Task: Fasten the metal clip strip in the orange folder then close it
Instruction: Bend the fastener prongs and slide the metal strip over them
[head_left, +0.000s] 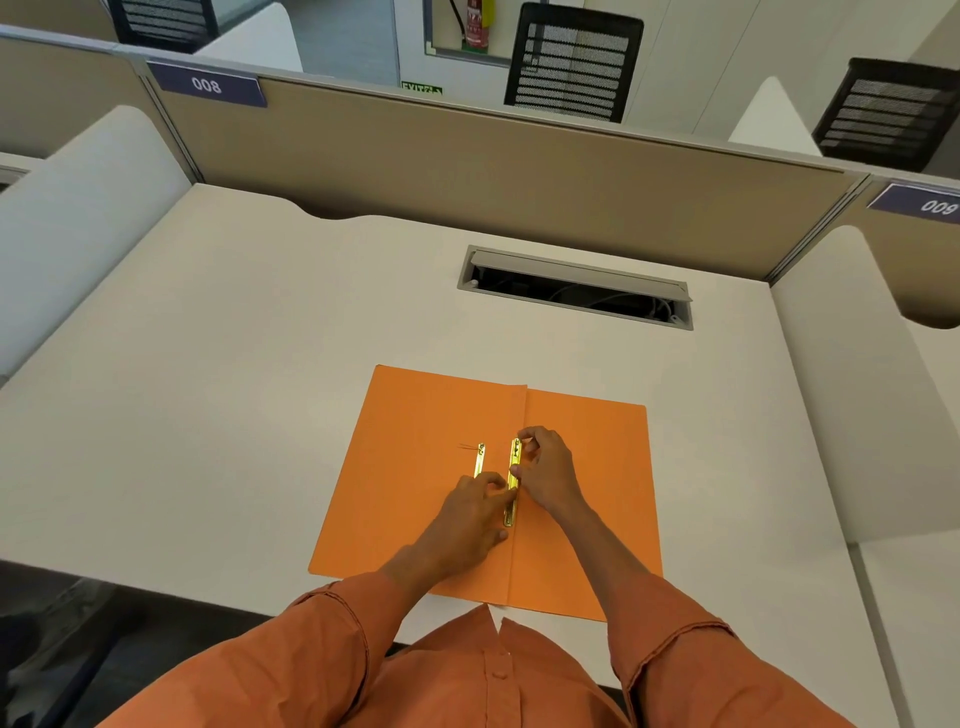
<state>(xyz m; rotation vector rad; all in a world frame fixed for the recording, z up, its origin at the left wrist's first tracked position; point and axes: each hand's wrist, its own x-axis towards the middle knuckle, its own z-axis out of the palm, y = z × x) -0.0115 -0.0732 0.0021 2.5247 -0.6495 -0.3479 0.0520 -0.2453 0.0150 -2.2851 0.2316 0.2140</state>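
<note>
1. I am seeing both forearms reaching forward from orange sleeves (322, 634) and meeting over the middle of the open folder (415, 467), palms down.
2. The right hand (545, 473) is pinching the strip (514, 480): its fingertips are pressing on the far end and the thumb is touching the strip's mid-length, so the grip is narrow and closed on the metal.
3. The left hand (470, 512) is lying with its fingers curled, tips touching the strip's nearer half from the left; I cannot tell whether it is gripping or only pressing.
4. Just left of the grip, a second gold bar (480, 460) is lying flat on the left leaf, partly hidden under the left hand.
5. The strip is sitting along the folder's centre fold, right under both hands, its long axis running away from me towards the partition (467, 156).
6. The folder is lying flat on a pale desk (208, 389); beyond the grip a cable hatch (576, 286) is standing open, and mesh chairs (574, 62) are showing behind the partition.
</note>
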